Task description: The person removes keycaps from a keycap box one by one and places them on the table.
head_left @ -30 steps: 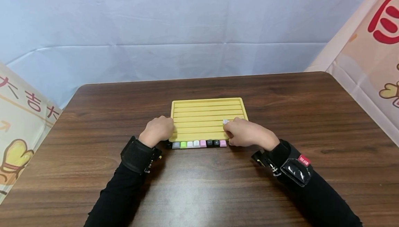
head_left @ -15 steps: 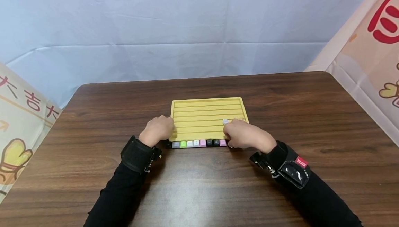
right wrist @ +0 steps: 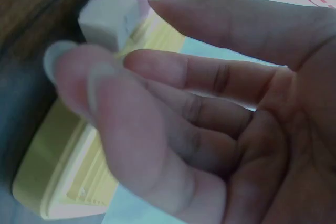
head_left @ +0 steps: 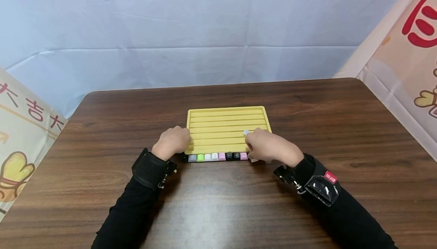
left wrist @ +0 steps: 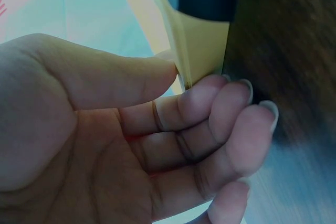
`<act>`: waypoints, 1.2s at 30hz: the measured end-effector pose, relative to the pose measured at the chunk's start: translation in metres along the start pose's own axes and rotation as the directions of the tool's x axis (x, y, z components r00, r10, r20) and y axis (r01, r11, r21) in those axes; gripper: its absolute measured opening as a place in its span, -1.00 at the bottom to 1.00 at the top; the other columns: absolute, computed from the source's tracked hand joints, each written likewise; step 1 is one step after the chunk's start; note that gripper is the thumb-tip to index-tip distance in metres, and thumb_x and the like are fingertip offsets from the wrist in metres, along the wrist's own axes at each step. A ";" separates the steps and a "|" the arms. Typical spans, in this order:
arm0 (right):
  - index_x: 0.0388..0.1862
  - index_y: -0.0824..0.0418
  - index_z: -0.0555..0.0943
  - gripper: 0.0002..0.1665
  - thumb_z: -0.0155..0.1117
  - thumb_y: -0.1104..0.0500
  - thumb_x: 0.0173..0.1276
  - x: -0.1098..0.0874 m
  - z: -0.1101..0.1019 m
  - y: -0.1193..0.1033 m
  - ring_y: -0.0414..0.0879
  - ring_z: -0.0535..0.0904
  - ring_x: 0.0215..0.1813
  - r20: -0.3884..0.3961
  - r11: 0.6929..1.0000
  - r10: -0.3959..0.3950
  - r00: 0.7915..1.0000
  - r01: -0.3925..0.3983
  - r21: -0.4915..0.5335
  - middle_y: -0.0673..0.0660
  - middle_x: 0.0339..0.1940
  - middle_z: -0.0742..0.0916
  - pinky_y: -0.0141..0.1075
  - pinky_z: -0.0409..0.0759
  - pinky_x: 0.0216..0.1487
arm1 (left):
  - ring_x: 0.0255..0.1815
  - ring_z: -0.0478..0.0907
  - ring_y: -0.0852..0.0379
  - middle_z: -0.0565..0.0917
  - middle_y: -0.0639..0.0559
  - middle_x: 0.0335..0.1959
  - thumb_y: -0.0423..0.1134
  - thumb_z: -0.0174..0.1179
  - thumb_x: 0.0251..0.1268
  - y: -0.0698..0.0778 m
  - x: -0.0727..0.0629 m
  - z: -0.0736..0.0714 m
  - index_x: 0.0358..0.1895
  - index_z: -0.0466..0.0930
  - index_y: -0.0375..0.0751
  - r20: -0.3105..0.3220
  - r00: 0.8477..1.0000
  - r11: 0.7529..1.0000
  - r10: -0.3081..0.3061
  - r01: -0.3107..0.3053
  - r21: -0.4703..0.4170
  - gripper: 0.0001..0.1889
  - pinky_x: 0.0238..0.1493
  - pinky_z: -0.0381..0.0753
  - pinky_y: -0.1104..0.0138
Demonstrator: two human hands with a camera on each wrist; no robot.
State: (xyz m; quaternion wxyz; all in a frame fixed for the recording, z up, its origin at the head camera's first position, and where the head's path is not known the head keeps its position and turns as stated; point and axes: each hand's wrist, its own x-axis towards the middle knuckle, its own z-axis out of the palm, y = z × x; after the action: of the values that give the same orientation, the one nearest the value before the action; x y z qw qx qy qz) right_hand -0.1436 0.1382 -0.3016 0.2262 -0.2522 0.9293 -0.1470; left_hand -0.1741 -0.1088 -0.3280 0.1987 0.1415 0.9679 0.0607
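A yellow ridged tray (head_left: 218, 127) lies on the table, with a row of coloured keycaps (head_left: 222, 156) along its front edge. My left hand (head_left: 172, 141) pinches the tray's left edge between thumb and fingers; the left wrist view shows the tray's edge (left wrist: 202, 45) in that pinch. At the row's right end is my right hand (head_left: 271, 146). Its thumb and index finger stand apart beside a white keycap (right wrist: 107, 17), which lies just beyond their tips; contact is hard to tell. Another small white piece (head_left: 246, 132) shows on the tray above the right fingers.
The brown wooden table (head_left: 218, 211) extends around the tray. Behind it hangs a pale blue cloth (head_left: 205, 32). Printed cloths stand at the left (head_left: 27, 139) and right (head_left: 409, 59). A black keycap (head_left: 185, 158) ends the row by the left hand.
My right hand has shifted slightly, and a white keycap now shows below its fingers at the row's right end. The left hand keeps its hold on the tray.
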 end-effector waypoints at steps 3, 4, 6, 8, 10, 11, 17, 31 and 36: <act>-0.69 0.19 0.36 -0.69 0.16 0.40 0.18 0.000 -0.002 0.002 -0.19 0.36 -0.76 0.003 1.000 0.007 1.000 -0.006 -0.011 0.02 -0.78 0.42 -0.41 0.30 -0.60 | -0.64 0.14 0.11 0.25 0.00 -0.66 -0.32 -0.07 0.37 0.000 0.000 0.000 -0.60 0.33 -0.17 -0.009 1.000 1.000 -0.001 0.001 0.013 -0.70 -0.55 0.17 0.30; -0.67 0.19 0.36 -0.70 0.16 0.39 0.19 0.000 -0.002 0.003 -0.19 0.36 -0.75 0.005 1.000 0.010 1.000 -0.010 -0.012 0.02 -0.77 0.42 -0.41 0.30 -0.60 | -0.64 0.15 0.11 0.26 0.00 -0.66 -0.32 -0.07 0.36 0.000 0.000 0.000 -0.60 0.33 -0.17 -0.013 1.000 1.000 0.000 0.001 0.017 -0.71 -0.55 0.17 0.30; -0.65 0.19 0.38 -0.72 0.19 0.38 0.19 -0.001 -0.003 0.004 -0.19 0.35 -0.72 0.011 1.000 0.000 1.000 0.000 -0.026 0.02 -0.74 0.42 -0.40 0.28 -0.57 | -0.64 0.15 0.10 0.26 0.00 -0.66 -0.33 -0.07 0.36 0.000 0.000 0.000 -0.60 0.34 -0.17 -0.014 1.000 1.000 -0.002 0.002 0.017 -0.71 -0.55 0.17 0.30; -0.64 0.18 0.39 -0.72 0.24 0.35 0.18 -0.001 -0.003 0.004 -0.19 0.34 -0.69 0.016 0.999 -0.002 1.000 0.002 -0.040 0.00 -0.73 0.42 -0.40 0.28 -0.56 | -0.64 0.15 0.10 0.26 0.00 -0.66 -0.33 -0.07 0.36 0.000 0.000 0.000 -0.59 0.34 -0.18 -0.014 1.000 1.000 -0.003 0.003 0.017 -0.72 -0.55 0.17 0.30; -0.66 0.17 0.39 -0.70 0.28 0.33 0.15 0.000 -0.003 0.004 -0.21 0.30 -0.68 0.021 0.998 -0.001 1.000 0.002 -0.059 -0.03 -0.75 0.38 -0.40 0.26 -0.56 | -0.64 0.15 0.10 0.26 0.00 -0.65 -0.34 -0.07 0.35 0.000 0.000 -0.001 -0.59 0.34 -0.18 -0.014 1.000 1.000 -0.002 0.003 0.017 -0.72 -0.55 0.17 0.30; -0.68 0.16 0.37 -0.68 0.30 0.32 0.14 0.000 -0.003 0.004 -0.22 0.28 -0.68 0.024 0.997 -0.001 1.000 0.002 -0.072 -0.04 -0.75 0.36 -0.40 0.25 -0.56 | -0.64 0.15 0.10 0.26 -0.01 -0.65 -0.34 -0.07 0.35 0.000 0.000 0.000 -0.59 0.34 -0.18 -0.014 1.000 1.000 -0.001 0.002 0.018 -0.72 -0.55 0.17 0.30; -0.80 0.08 0.16 -0.46 0.30 0.27 0.14 0.002 0.001 0.004 -0.23 0.07 -0.69 0.033 0.992 0.015 0.999 -0.010 -0.123 -0.08 -0.77 0.13 -0.40 0.10 -0.60 | -0.65 0.13 0.11 0.24 0.00 -0.67 -0.34 -0.09 0.36 -0.001 0.000 0.000 -0.59 0.35 -0.18 -0.013 1.000 1.000 0.005 -0.004 0.014 -0.71 -0.55 0.17 0.30; -0.82 0.07 0.14 -0.47 0.20 0.30 0.17 0.004 0.004 0.007 -0.23 0.04 -0.69 0.005 0.990 -0.006 1.000 0.007 -0.144 -0.09 -0.78 0.12 -0.40 0.07 -0.62 | -0.65 0.09 0.12 0.23 0.01 -0.66 -0.35 -0.10 0.36 -0.001 0.000 0.001 -0.60 0.34 -0.17 -0.002 1.000 1.000 0.003 -0.003 0.008 -0.71 -0.56 0.14 0.30; -0.84 0.06 0.16 -0.50 0.13 0.37 0.14 0.005 0.005 0.007 -0.24 0.06 -0.70 -0.003 0.988 -0.006 1.000 0.006 -0.152 -0.09 -0.79 0.15 -0.41 0.06 -0.64 | -0.66 0.07 0.13 0.20 0.02 -0.67 -0.33 -0.09 0.38 -0.001 0.000 0.001 -0.61 0.33 -0.16 0.004 1.000 1.000 0.005 -0.005 0.000 -0.69 -0.56 0.12 0.31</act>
State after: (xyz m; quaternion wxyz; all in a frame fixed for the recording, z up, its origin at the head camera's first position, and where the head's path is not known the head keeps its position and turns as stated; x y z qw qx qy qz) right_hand -0.1480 0.1407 -0.3102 0.2041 -0.2713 0.9375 -0.0769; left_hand -0.1742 -0.1095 -0.3292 0.2006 0.1440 0.9671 0.0607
